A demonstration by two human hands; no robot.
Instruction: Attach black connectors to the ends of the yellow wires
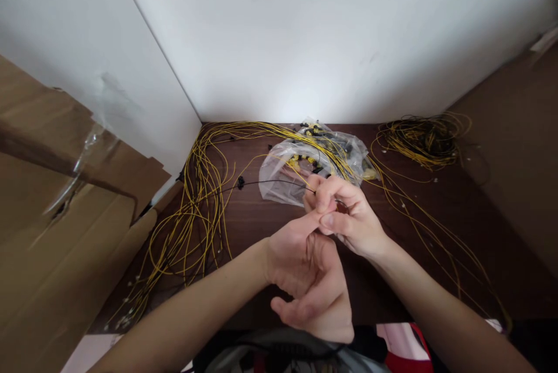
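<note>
My right hand (355, 213) is closed in a pinch, thumb against fingers. A thin black wire (279, 181) and a yellow wire (300, 167) run up to its fingertips, and a small dark loop shows beside the fingers. My left hand (309, 280) meets it at the fingertips, palm turned up and lower fingers curled. What is pinched between the two hands is hidden by the fingers. Just behind them lies a clear plastic bag (274, 178) with small yellow and black connectors (305, 161). A black connector (240, 182) sits along the black wire on the left.
Yellow wires (204, 187) with small white ends spread over the left of the dark wooden table (248, 228). A coiled wire bundle (429, 137) lies at the back right, with loose strands trailing forward. Cardboard (56, 233) stands at the left, and a white wall (305, 42) closes the back.
</note>
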